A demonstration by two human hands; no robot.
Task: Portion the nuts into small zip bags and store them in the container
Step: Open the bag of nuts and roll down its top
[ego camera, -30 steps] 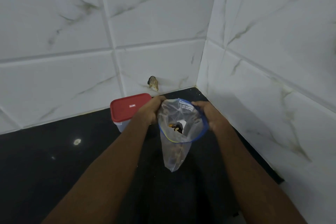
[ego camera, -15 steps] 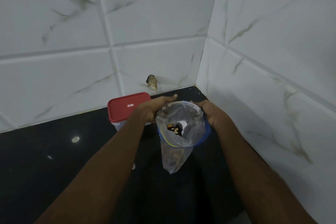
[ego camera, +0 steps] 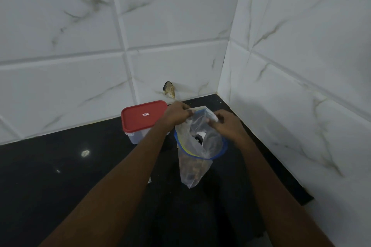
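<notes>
A clear zip bag (ego camera: 197, 163) with a blue and yellow rim hangs above the black counter, nuts showing dimly in its lower part. A second clear bag (ego camera: 200, 126) sticks up out of its mouth. My left hand (ego camera: 176, 115) pinches the upper left corner of that inner bag. My right hand (ego camera: 225, 124) pinches its upper right edge. A clear container with a red lid (ego camera: 143, 117) stands just left of my left hand, lid on.
The black counter (ego camera: 60, 176) runs into a corner of white marble-look tiled walls (ego camera: 301, 86). A small brown chipped spot (ego camera: 169, 89) marks the back wall just above the counter. The counter's right edge ends near the side wall.
Both hands have moved from the wide blue rim up to the top of the inner bag and closer together. The bag mouth looks narrower at the top.
</notes>
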